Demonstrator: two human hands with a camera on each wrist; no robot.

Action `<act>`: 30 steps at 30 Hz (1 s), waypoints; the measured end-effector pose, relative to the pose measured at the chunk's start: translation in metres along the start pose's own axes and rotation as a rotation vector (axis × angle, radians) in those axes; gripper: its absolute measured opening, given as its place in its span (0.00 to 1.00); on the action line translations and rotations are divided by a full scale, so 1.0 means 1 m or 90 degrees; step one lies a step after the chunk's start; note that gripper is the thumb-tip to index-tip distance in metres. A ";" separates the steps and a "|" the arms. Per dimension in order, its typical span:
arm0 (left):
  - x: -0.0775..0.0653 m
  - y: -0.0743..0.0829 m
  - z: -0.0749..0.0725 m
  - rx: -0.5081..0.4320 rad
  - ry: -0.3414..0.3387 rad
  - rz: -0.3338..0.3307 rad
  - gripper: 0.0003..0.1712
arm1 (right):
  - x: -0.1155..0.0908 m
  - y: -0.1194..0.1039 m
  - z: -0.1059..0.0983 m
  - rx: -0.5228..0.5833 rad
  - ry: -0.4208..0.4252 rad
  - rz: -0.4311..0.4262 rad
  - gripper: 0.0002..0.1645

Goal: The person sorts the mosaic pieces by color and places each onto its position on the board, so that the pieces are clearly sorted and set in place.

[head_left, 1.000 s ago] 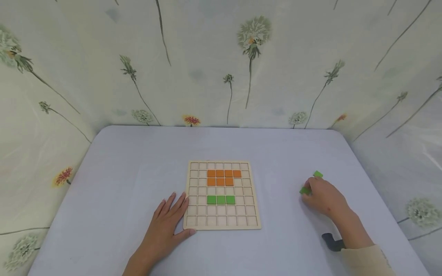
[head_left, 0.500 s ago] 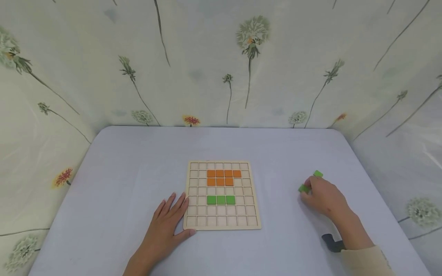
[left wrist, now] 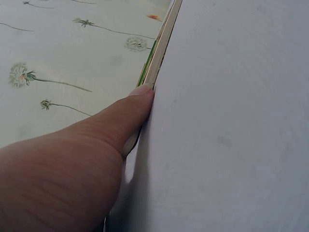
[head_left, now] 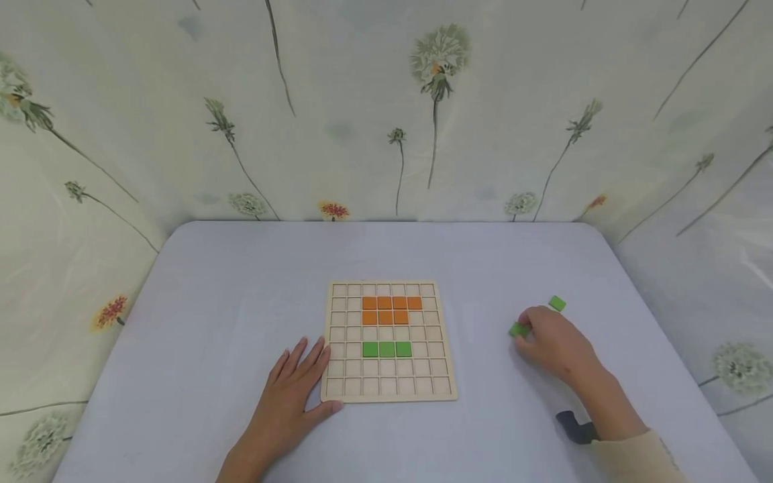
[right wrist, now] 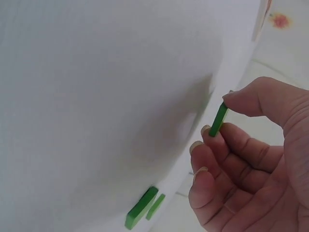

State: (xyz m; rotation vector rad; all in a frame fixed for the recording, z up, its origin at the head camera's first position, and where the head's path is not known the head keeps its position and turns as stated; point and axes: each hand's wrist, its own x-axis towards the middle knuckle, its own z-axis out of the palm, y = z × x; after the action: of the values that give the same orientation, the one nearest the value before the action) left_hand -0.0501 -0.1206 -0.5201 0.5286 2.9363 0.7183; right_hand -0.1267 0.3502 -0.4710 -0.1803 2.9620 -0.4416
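A square wooden grid board (head_left: 353,388) lies mid-table, holding orange tiles (head_left: 384,310) in two rows and a row of three green tiles (head_left: 387,349). My left hand (head_left: 285,396) rests flat beside it, fingertips at its left edge and thumb at the near left corner; in the left wrist view the thumb (left wrist: 130,111) touches the board's edge (left wrist: 164,43). Between thumb and fingertips, my right hand (head_left: 558,342) pinches a green tile (right wrist: 219,120), raised off the table in the right wrist view.
Two green tiles lie loose below the right hand in the right wrist view, the nearer tile (right wrist: 141,208) being larger in view. The head view shows one loose tile (head_left: 557,303). A dark bent object (head_left: 576,428) sits under the right wrist. Flower-patterned cloth (head_left: 386,100) surrounds the table.
My right hand has shifted a little left with the pinched green tile, away from the loose tile behind it. The left hand and board stay put.
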 end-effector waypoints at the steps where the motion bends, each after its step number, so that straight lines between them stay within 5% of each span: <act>1: 0.000 0.000 0.000 0.000 0.001 0.000 0.54 | 0.000 -0.002 0.000 0.002 0.001 -0.007 0.18; 30: 0.001 -0.002 0.001 0.000 0.002 0.000 0.54 | 0.002 -0.065 0.006 0.005 -0.010 -0.079 0.16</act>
State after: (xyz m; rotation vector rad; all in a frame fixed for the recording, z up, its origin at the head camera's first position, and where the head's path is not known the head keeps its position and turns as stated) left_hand -0.0511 -0.1218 -0.5223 0.5279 2.9389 0.7193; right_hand -0.1213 0.2861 -0.4577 -0.3669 2.9431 -0.4649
